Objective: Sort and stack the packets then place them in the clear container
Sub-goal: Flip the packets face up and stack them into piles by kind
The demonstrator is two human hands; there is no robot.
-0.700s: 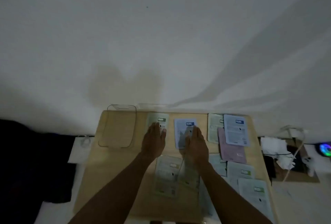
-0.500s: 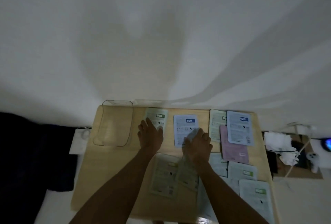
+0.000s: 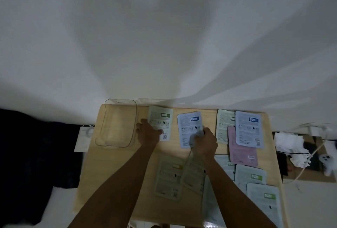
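A clear container (image 3: 116, 127) stands empty at the far left of the wooden table (image 3: 118, 164). Just right of it lies a pale green packet (image 3: 161, 117). My left hand (image 3: 148, 133) covers its lower left corner, thumb on top and fingers curled at its left edge. A light blue packet (image 3: 187, 123) lies beside it. My right hand (image 3: 205, 142) pinches that packet's lower right part, which lifts slightly off the table.
At the far right a green packet (image 3: 223, 125), a blue packet (image 3: 249, 127) and a pink packet (image 3: 240, 153) overlap. Several greenish packets (image 3: 168, 175) lie near me and to the right. Tissues (image 3: 288, 140), a cable and a small white toy (image 3: 326, 160) sit beyond the right edge.
My left hand slid from the middle of the green packet to its lower left edge. My right hand closed on the blue packet's lower right part.
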